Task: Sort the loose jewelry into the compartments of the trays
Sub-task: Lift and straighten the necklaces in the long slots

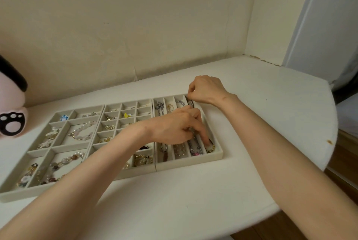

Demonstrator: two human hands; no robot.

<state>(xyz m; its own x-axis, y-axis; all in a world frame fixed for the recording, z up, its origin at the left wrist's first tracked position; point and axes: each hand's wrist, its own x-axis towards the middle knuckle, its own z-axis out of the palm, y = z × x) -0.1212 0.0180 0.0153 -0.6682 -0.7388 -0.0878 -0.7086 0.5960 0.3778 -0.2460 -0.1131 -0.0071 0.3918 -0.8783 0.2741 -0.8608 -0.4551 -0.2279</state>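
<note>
Three beige trays lie side by side on the white table. The right tray (190, 163) has long narrow lanes holding chains. My right hand (206, 89) pinches the far end of a dark necklace (190, 102) at the top of the rightmost lane. My left hand (177, 126) reaches over the same tray, its fingers pressing the necklace's near end with gold beads (211, 148) into that lane. The middle tray (108, 108) holds earrings and small pieces in little squares. The left tray (25, 191) holds beaded bracelets.
A pink plush toy (11, 121) with a black paw print stands at the far left beside the left tray. The wall runs close behind the trays. The table's rounded right edge (329, 143) drops to a wooden floor.
</note>
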